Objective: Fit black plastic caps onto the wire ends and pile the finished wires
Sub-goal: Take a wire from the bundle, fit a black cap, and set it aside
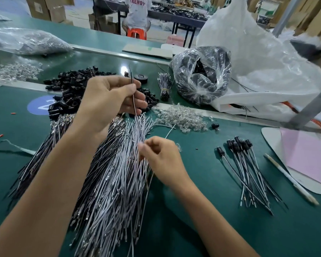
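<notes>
My left hand (pixel 111 97) is raised over the table and pinches a thin dark wire (pixel 132 93) that stands nearly upright between thumb and fingers. Below it my right hand (pixel 159 154) pinches the top of the white wires (pixel 119 182), which lie in a long heap down the middle. A heap of dark wires (pixel 50 149) lies to their left. Loose black plastic caps (pixel 70 89) are piled behind my left hand. At the right lies a small pile of finished wires (pixel 248 167) with black caps on their far ends.
A clear bag of black caps (pixel 202 75) and a big white sack (pixel 267 62) stand at the back right. Clear plastic pieces (pixel 180 117) lie beside the caps. A pen (pixel 289 179) and pink paper (pixel 308 156) sit at the right. A person sits far behind.
</notes>
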`<state>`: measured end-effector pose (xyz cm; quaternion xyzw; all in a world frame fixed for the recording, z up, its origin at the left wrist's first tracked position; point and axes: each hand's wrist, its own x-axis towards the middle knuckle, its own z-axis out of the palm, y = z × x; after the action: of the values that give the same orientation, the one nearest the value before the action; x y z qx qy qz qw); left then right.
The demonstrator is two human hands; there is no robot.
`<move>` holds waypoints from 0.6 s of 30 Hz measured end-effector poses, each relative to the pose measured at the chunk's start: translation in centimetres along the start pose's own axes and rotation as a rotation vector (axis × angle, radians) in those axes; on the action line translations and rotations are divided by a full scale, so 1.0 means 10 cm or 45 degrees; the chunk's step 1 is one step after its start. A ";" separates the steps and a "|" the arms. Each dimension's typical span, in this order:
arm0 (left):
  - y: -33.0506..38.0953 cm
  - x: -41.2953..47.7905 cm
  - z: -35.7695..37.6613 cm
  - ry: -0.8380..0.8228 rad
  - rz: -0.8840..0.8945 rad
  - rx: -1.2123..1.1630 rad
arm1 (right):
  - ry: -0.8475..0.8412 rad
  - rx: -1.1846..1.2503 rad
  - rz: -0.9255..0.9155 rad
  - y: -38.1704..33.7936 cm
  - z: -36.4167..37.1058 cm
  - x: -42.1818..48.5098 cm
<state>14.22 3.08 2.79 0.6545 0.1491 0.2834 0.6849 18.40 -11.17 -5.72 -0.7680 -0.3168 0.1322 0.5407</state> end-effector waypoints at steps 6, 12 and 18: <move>-0.27 -0.01 0.10 0.016 -0.180 -0.143 | 0.335 0.745 -0.020 -0.04 -0.26 0.03; -0.51 -0.16 0.32 -0.195 -0.431 -0.279 | 0.568 0.281 -0.134 0.05 -0.36 0.07; -0.63 -0.22 0.43 -0.201 -0.418 -0.286 | 0.580 -0.046 -0.184 0.06 -0.33 0.07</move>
<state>16.13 -1.62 -3.34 0.5611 0.1672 0.1308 0.8001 20.95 -13.34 -4.93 -0.7631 -0.2430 -0.0891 0.5922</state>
